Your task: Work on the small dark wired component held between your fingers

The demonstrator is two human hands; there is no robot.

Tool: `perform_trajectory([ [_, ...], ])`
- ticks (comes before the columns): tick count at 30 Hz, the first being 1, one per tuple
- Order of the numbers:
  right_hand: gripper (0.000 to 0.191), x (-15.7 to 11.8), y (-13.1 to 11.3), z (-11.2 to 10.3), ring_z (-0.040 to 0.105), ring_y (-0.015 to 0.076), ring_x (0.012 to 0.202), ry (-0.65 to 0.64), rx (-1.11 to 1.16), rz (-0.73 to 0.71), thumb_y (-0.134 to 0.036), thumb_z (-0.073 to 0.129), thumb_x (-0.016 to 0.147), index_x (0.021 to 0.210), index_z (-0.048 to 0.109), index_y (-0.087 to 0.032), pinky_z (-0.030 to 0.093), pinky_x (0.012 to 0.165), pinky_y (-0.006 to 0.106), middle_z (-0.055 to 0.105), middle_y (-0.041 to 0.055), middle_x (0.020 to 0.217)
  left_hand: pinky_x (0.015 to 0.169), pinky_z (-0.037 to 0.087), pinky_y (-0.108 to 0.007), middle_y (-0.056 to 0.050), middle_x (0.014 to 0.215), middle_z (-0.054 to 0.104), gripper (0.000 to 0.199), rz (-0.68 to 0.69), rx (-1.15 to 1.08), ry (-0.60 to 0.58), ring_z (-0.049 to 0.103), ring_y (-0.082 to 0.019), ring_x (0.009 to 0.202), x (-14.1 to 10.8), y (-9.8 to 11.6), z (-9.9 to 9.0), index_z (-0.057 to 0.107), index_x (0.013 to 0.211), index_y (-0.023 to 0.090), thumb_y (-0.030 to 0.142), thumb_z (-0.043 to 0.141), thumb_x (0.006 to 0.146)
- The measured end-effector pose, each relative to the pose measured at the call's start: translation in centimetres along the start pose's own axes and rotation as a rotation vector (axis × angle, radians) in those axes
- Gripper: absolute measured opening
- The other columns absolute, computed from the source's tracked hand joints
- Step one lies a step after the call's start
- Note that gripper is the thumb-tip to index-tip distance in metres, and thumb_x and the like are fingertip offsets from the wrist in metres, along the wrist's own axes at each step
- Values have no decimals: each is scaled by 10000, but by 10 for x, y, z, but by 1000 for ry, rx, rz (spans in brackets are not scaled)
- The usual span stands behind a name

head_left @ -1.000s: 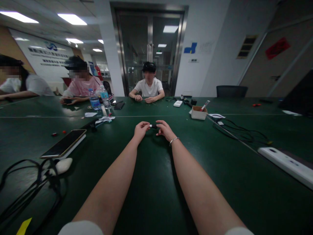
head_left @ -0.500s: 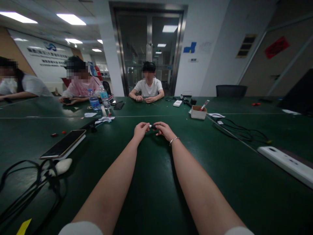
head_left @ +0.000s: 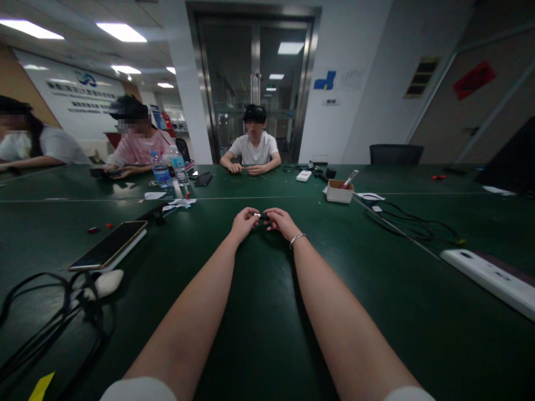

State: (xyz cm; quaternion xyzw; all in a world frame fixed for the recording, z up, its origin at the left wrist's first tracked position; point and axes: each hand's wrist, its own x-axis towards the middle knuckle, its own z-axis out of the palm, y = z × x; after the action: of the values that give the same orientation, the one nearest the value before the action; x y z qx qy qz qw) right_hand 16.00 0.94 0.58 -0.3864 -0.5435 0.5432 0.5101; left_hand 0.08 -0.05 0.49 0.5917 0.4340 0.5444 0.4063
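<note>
My left hand (head_left: 244, 224) and my right hand (head_left: 284, 224) meet just above the green table, fingertips pinched and facing each other. Between them is a small black object with a shiny silver end (head_left: 263, 216), too small for its kind to be told. The fingers of my left hand are closed at the silver end. My right thumb and fingers grip the black part and hide some of it. A silver bracelet (head_left: 298, 240) circles my right wrist.
To the left lie a phone (head_left: 109, 245), a white mouse (head_left: 109, 283) and tangled black cables (head_left: 54, 317). Two water bottles (head_left: 161, 171) stand further back. A small box (head_left: 339, 192), more cables and a white power strip (head_left: 489, 278) are on the right. Several people sit around the table.
My left hand has shifted slightly right, nearer to my right hand, which stays almost still. At the far left, the hands of the person in pink have moved left.
</note>
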Motion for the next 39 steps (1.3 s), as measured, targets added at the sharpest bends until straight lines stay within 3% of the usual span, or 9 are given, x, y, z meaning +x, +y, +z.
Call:
perform_trajectory([
  [6, 105, 1, 1, 0, 463, 38, 385, 17, 8, 8, -148, 569, 798, 890, 620, -144, 530, 453, 190, 606, -23, 571, 567, 450, -245, -33, 672, 637, 250, -15, 69, 25, 601, -132, 606, 2, -6, -1, 632, 804, 145, 389, 628, 746],
  [11, 108, 2, 2, 0, 433, 28, 357, 2, -9, 16, -151, 562, 802, 891, 623, -151, 527, 445, 185, 616, -24, 575, 541, 444, -231, 1, 629, 616, 281, -4, 63, 94, 581, -116, 557, 1, -6, -2, 623, 876, 171, 402, 665, 722],
  [18, 112, 3, 3, -1, 427, 37, 355, 32, -5, 13, -154, 535, 812, 887, 618, -152, 528, 443, 193, 600, -29, 554, 603, 474, -252, -47, 712, 671, 238, -63, -51, 9, 637, -137, 640, 1, -3, -1, 634, 843, 141, 340, 680, 721],
  [29, 103, 1, 0, 1, 544, 76, 473, 37, 11, 16, -141, 536, 807, 858, 625, -152, 539, 454, 194, 535, -33, 538, 492, 392, -235, -13, 524, 596, 333, -57, 199, -18, 525, -111, 457, 3, -6, -2, 618, 640, 166, 474, 595, 766],
  [35, 135, 0, -2, 1, 413, 31, 352, 79, 36, 14, -142, 496, 852, 937, 600, -158, 556, 459, 226, 570, -40, 558, 477, 368, -236, -11, 498, 580, 373, -69, 169, 119, 487, -103, 431, 7, -7, -5, 614, 591, 174, 504, 583, 763],
  [39, 136, 0, -2, 1, 392, 22, 341, 47, 7, 14, -138, 511, 857, 957, 601, -160, 550, 457, 221, 604, -26, 607, 484, 383, -242, -23, 534, 598, 380, -78, 168, 93, 509, -109, 449, 8, -9, -7, 632, 621, 169, 519, 580, 760],
])
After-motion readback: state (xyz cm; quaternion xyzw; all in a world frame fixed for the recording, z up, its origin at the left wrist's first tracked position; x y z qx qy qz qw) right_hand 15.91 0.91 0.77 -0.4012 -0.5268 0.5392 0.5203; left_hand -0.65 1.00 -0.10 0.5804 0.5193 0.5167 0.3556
